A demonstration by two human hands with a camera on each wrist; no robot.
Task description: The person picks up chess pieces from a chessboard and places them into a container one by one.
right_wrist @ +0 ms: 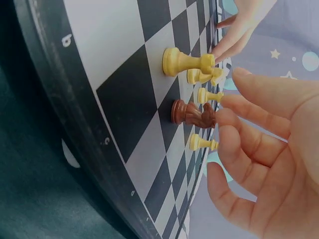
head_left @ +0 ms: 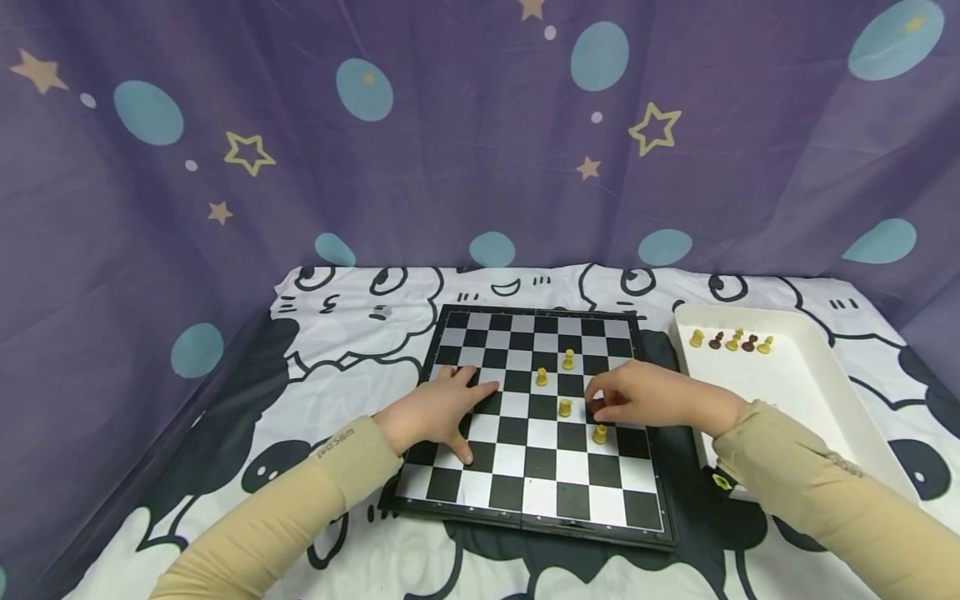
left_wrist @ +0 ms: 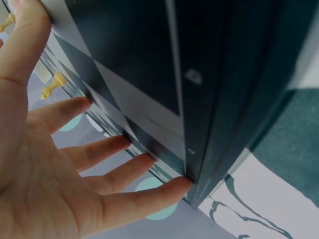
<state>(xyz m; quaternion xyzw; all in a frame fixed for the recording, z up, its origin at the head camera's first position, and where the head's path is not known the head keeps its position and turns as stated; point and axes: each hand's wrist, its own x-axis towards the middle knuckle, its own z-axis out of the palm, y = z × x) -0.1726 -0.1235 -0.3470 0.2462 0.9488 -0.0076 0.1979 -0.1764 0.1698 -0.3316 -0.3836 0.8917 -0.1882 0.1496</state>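
A black-and-white chessboard [head_left: 540,460] lies on the cloth. My left hand [head_left: 447,406] rests on its left side, fingers spread wide, fingertips on the squares and frame in the left wrist view. At the board's right side my right hand [head_left: 643,393] is loosely curled around a dark brown knight [right_wrist: 192,114]. The knight stands upright on the board, fingertips right at its top and thumb apart from it. Close by stand yellow pieces: a rook [right_wrist: 187,62], one piece [head_left: 565,407] left of the knight, and two farther back, one [head_left: 542,377] left of the other [head_left: 568,359].
Right of the board is a white tray [head_left: 806,392], with a row of yellow and brown chess pieces [head_left: 734,340] at its far end. Under the right wrist, a small black item [head_left: 722,482] sits by the tray's near corner. A purple curtain [head_left: 480,167] hangs behind.
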